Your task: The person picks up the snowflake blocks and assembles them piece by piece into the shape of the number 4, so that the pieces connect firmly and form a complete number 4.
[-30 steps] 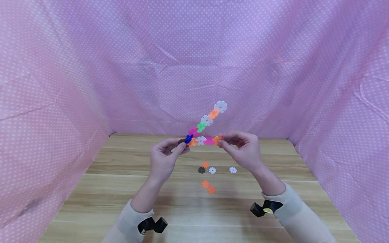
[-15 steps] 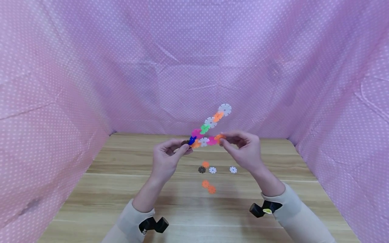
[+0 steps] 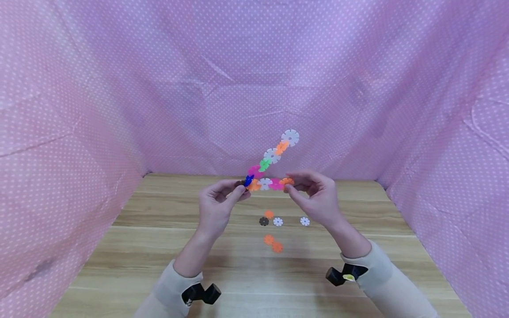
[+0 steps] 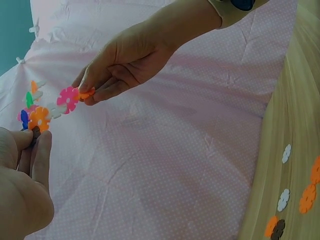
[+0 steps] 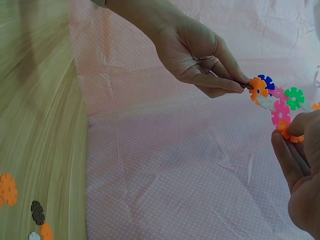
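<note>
Several notched plastic discs, slotted into one another, form a V-shaped chain held up above the table. My left hand [image 3: 216, 205] pinches the brown disc [image 4: 35, 135] at the corner of the V, beside a blue disc [image 3: 248, 181]. From there one branch slants up through pink, a green disc [image 5: 294, 98], white and orange to a white disc [image 3: 290, 138] at its tip. The other branch runs across through orange, white and a pink disc [image 4: 68, 100]. At its end my right hand [image 3: 316, 196] pinches an orange disc [image 5: 285, 130] between thumb and fingers.
On the wooden table [image 3: 159, 212] below lie a loose brown disc [image 3: 264, 221], a white disc [image 3: 278, 221], another white disc [image 3: 305, 221] and several orange discs [image 3: 277, 247]. Pink dotted cloth [image 3: 254, 88] stands around the back and sides.
The chain dipped slightly right and down, then came back up and left. Both hands shifted only a little and kept their hold. The discs on the table stayed put.
</note>
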The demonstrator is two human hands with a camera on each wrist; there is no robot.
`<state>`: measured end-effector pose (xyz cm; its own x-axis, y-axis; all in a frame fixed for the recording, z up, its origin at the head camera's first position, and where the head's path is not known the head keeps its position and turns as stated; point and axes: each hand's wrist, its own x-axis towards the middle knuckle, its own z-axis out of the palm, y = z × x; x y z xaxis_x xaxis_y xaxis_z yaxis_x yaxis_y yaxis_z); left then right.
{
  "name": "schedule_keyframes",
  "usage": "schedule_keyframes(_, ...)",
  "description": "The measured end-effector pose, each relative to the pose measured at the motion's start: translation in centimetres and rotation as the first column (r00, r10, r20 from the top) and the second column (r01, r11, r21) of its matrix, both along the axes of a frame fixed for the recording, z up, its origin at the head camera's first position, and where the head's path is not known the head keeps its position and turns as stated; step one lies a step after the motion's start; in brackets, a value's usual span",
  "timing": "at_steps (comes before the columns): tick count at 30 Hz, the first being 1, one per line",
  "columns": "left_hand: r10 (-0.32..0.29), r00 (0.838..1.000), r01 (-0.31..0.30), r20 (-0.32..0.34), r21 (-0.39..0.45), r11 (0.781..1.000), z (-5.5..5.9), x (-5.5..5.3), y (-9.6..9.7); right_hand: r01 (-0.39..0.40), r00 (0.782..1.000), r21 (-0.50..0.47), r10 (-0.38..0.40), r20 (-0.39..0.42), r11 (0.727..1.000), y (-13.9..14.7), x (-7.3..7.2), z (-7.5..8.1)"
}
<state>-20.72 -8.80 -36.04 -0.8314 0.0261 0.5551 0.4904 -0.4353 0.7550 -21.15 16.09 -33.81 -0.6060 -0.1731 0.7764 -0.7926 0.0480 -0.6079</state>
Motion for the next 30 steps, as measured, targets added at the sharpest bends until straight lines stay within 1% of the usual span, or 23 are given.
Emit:
schedule_keyframes(4,0.009,1.0,-0.009,0.007,0.019,1.0,0.2,-0.1,-0.1,-0.007,1.0,0.031,0.007,0.002,0.999,0.1,-0.2,-0.1)
schedule_keyframes(7,0.012,1.0,-0.012,0.009,0.036,0.999,0.5,-0.1,-0.3,-0.007,0.999,0.076,0.004,0.036,0.997,0.3,-0.4,-0.3)
schedule_keyframes(10,0.012,1.0,-0.012,0.001,0.054,0.998,0.7,-0.2,-0.5,0.002,0.994,0.137,-0.017,0.112,0.991,0.5,-0.7,-0.8)
schedule_keyframes(13,0.014,1.0,-0.014,-0.007,0.059,0.998,0.9,-0.2,-0.6,0.027,0.977,0.222,-0.072,0.201,0.975,0.6,-1.3,-1.7)
schedule_keyframes(15,0.016,1.0,-0.016,-0.003,0.06,0.998,1.0,-0.2,-0.7,0.035,0.961,0.294,-0.113,0.253,0.955,0.6,-1.8,-2.5)
schedule_keyframes(17,0.018,1.0,-0.018,0.0,0.064,0.998,1.1,-0.1,-0.7,0.034,0.951,0.357,-0.14,0.277,0.933,0.4,-2.5,-3.6)
schedule_keyframes(21,0.024,1.0,-0.025,0.01,0.079,0.997,1.0,0.2,-0.7,0.005,0.939,0.472,-0.167,0.302,0.881,-0.2,-3.8,-6.3)
schedule_keyframes(25,0.031,0.999,-0.032,0.011,0.089,0.996,0.9,0.3,-0.7,-0.028,0.927,0.573,-0.193,0.322,0.819,-0.9,-4.7,-9.2)
schedule_keyframes(27,0.033,0.999,-0.034,0.007,0.091,0.995,0.9,0.4,-0.6,-0.042,0.923,0.611,-0.204,0.327,0.79,-1.3,-4.9,-10.3)
schedule_keyframes(30,0.035,0.999,-0.035,-0.006,0.091,0.995,0.9,0.4,-0.6,-0.039,0.928,0.67,-0.221,0.299,0.741,-1.8,-5.3,-11.4)
